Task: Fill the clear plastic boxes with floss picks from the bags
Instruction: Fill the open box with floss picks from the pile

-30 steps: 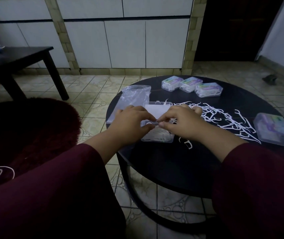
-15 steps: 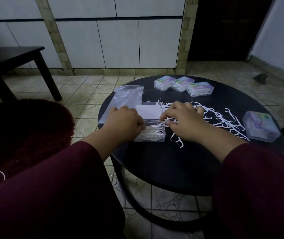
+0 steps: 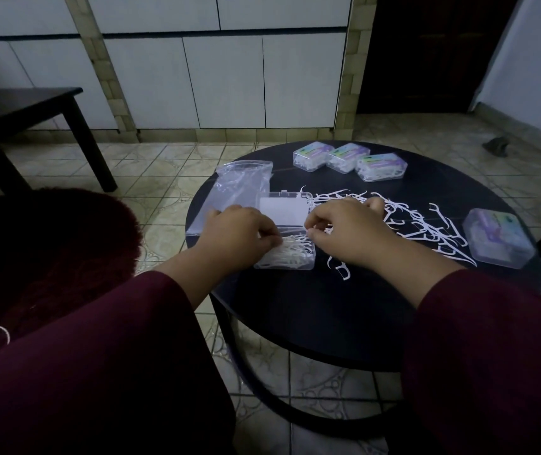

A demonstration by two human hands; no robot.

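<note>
An open clear plastic box lies on the round black table, its lid folded back and white floss picks inside. My left hand rests on the box's left side, its fingertips on the picks in it. At the box's right edge my right hand is pinched on floss picks. A loose pile of floss picks spreads to the right of that hand. One single pick lies in front of it. A flat, clear plastic bag lies behind my left hand.
Three closed, filled boxes stand in a row at the table's far edge. Another closed box sits at the right edge. A dark red cushion is at my left, with a dark side table beyond it on the tiled floor.
My hands, which met over the middle of the box, have drawn slightly apart. My right hand has brought picks to the box's right edge. The view has shifted a little.
</note>
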